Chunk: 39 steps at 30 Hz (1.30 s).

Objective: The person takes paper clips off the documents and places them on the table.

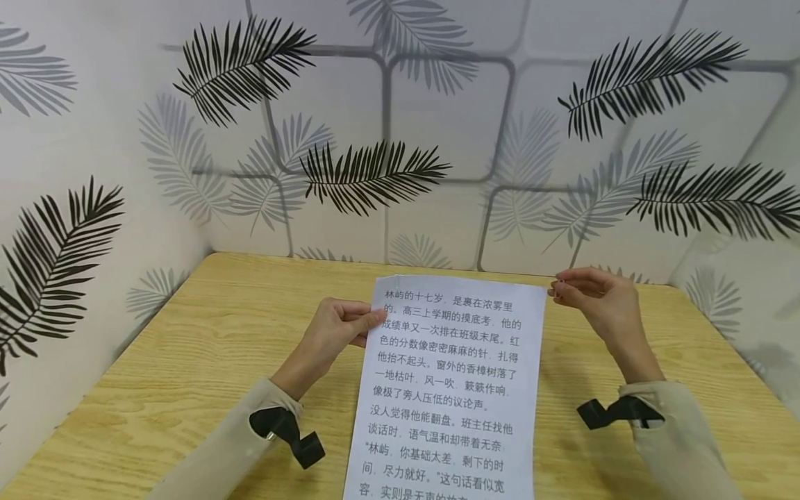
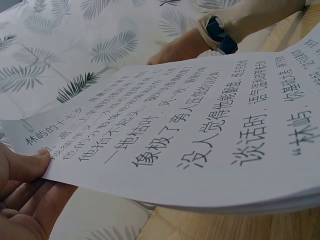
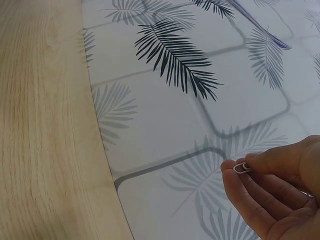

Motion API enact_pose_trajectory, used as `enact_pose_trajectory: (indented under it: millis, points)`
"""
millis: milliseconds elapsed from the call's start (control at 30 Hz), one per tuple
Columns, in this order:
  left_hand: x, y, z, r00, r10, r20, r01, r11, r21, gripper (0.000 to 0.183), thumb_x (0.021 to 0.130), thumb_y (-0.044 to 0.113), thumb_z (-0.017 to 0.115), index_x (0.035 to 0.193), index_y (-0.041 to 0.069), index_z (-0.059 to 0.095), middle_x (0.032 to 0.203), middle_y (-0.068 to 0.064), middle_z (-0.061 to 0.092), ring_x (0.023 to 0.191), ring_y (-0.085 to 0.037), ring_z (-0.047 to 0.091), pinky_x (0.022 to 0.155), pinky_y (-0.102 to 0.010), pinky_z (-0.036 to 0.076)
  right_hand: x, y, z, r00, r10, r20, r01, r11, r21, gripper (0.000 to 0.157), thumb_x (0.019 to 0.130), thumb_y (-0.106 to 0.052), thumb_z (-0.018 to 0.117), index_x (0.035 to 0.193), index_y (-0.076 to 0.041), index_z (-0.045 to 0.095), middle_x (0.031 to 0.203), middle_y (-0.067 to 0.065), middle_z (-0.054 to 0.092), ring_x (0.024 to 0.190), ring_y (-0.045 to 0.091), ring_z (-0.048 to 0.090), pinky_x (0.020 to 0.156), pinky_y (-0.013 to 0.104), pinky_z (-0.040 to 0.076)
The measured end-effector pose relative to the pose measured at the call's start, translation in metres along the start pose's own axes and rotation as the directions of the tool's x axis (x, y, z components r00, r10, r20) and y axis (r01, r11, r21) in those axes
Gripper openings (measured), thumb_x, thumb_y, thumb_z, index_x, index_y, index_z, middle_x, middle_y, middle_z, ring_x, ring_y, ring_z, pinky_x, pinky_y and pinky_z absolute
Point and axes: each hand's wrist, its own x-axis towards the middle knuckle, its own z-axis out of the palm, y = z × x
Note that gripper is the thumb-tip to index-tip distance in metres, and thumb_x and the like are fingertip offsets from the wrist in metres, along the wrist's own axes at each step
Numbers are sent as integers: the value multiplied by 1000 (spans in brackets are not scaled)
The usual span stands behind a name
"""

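Note:
A stack of printed paper sheets [image 1: 450,389] stands raised over the table, its pages covered in large Chinese text. My left hand [image 1: 340,325] grips the stack by its upper left edge, the thumb [image 2: 35,162] lying on the printed side. Near that corner, a paper clip [image 2: 29,124] sits on the top edge. Beyond the upper right corner of the sheets, my right hand [image 1: 596,305] pinches a small paper clip [image 3: 242,168] between thumb and fingertips. Its rounded end shows in the right wrist view.
The light wooden table [image 1: 206,333] ends at a wall [image 1: 437,222] with a leaf pattern close behind the sheets. More patterned wall [image 1: 69,153] runs along the left side. Black straps with camera mounts [image 1: 289,432] sit on both wrists over beige sleeves.

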Motion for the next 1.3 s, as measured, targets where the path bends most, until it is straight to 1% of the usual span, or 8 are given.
enact_pose_trajectory:
  millis: [233,367,467,600,700,833,1033,1300]
  points:
    - [0,1,0,1000,-2,-1,2,1000,-8,22,92,5,65,105,-12,68,91,-19,72,73,-21,72,69,-33,59,2,6,0,999,47,10,-46,995,-83,16,90,-5,68,104,3,65,86,-9,72,78,5,70,72,24,57]
    - [0,1,-1,1000,1,2,-1,1000,-6,23,92,6,65,106,-12,68,92,-19,72,73,-21,72,69,-33,59,2,10,1,998,55,16,-53,991,-123,22,90,-4,67,106,10,63,86,-7,72,77,5,70,71,25,58]
    - [0,1,-1,1000,0,2,0,1000,-6,23,93,7,65,106,-12,68,92,-19,72,73,-22,72,69,-33,59,3,14,3,998,56,15,-53,985,-163,23,90,-2,67,106,13,63,87,0,73,75,4,70,69,26,58]
    - [0,-2,-1,1000,0,9,0,1000,-9,24,92,8,66,105,-12,68,91,-19,72,73,-22,72,69,-33,59,3,17,4,997,73,27,-64,966,-250,21,90,-3,67,106,11,65,93,15,72,72,4,69,67,24,58]
    - [0,-4,1,1000,-1,21,1,1000,-10,24,92,9,66,105,-12,69,91,-20,72,72,-23,72,69,-34,59,1,19,2,994,104,43,-87,952,-294,23,91,-6,67,107,10,65,97,22,70,72,5,69,67,23,58]
    - [1,-6,2,1000,-17,23,17,1000,-4,25,92,9,66,105,-11,69,91,-19,72,72,-23,72,69,-34,59,-5,23,0,982,178,66,-151,941,-304,27,92,-9,67,110,11,64,99,24,69,73,7,70,69,27,59]
    - [0,-6,0,1000,-22,4,22,1000,4,24,92,10,66,105,-11,69,92,-19,72,74,-23,72,70,-34,59,-12,34,-2,965,246,94,-202,922,-331,27,91,-9,67,109,11,65,98,21,71,74,8,70,71,32,59]
    - [1,-4,-1,1000,-22,-7,22,1000,-2,24,92,10,66,105,-10,69,91,-18,73,72,-22,72,69,-34,59,-15,49,-2,957,277,91,-204,861,-466,21,85,-15,74,98,1,73,85,8,73,74,9,67,62,27,53]
